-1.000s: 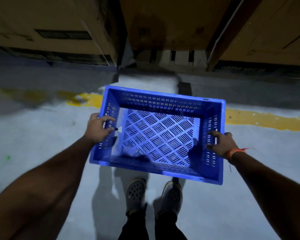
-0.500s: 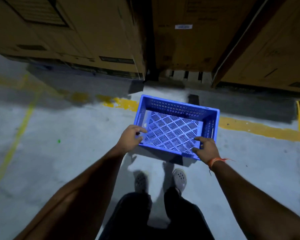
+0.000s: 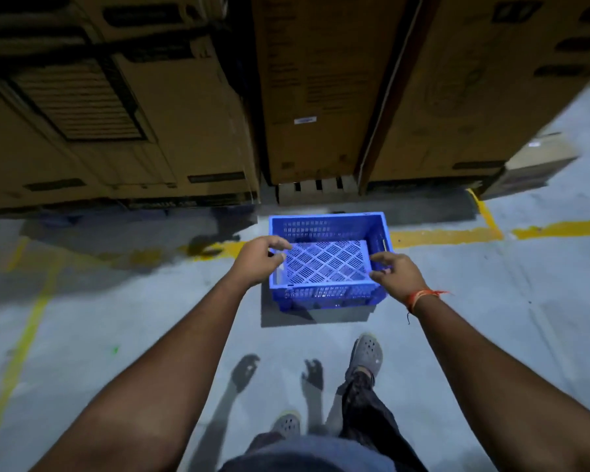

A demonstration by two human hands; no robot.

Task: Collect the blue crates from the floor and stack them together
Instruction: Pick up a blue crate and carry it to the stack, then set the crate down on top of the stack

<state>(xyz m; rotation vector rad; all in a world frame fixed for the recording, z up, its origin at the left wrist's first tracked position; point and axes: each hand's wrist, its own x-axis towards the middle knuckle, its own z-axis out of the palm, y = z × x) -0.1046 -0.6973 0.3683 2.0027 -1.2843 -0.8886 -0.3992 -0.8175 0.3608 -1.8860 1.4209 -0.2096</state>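
Crate (image 3: 327,264) sits before cardboard boxes (image 3: 184,131); both hands' (image 3: 261,260) (image 3: 397,277) grips loose, empty.

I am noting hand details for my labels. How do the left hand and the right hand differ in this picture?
The left hand has a bare wrist; the right hand has an orange thread band at the wrist. The left hand is over the left rim of the blue slotted plastic crate, the right hand over its right rim. Both have loosely curled fingers and hold nothing.
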